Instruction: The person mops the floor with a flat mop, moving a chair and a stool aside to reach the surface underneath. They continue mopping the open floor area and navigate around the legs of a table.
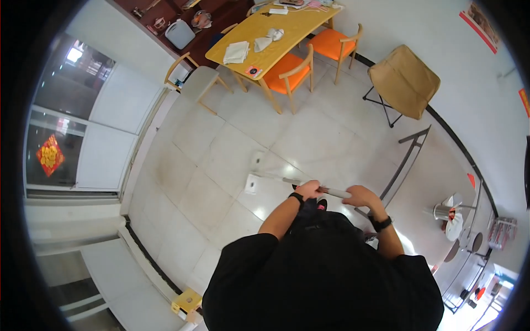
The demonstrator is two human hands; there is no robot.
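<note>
A flat mop with a pale pole runs from my hands down and left to the floor. Its white head lies on the pale tiles, with a darker spot on it. My left hand wraps round the lower part of the grip, a dark band on its wrist. Higher up, at the pole's end, my right hand is closed round the handle, a black watch on that wrist. Both hands are in front of my black shirt. A dark shoe with pink shows just below the pole.
A yellow table with white cloths stands ahead, orange-seated chairs on its right side. A tan folding chair is by the right wall. Close on my right is a table holding a metal container. Glass doors line the left.
</note>
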